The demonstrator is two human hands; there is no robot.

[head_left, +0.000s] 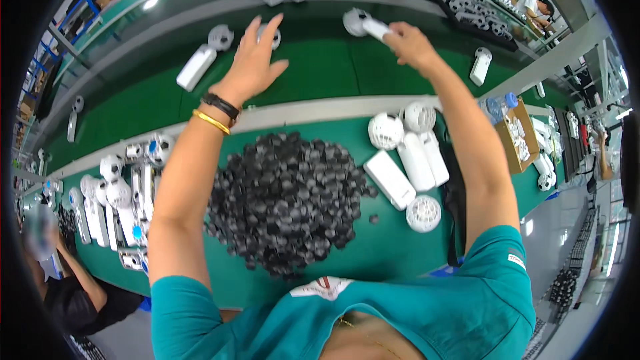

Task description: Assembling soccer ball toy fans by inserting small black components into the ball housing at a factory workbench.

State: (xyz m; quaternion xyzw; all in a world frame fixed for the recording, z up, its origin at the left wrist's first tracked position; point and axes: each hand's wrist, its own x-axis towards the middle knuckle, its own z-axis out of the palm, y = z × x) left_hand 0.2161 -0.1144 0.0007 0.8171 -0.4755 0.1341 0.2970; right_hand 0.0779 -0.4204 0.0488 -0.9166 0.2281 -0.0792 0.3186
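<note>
From my remote view, a white fan (pixel 200 61) lies on the green belt (pixel 313 70) at far left. My left hand (pixel 252 61) hovers spread open just beside it, over another fan (pixel 272 38). My right hand (pixel 408 43) is clamped on a white fan's handle (pixel 365 25). Black caps (pixel 287 200) are heaped on the tabletop (pixel 393 247) below.
</note>
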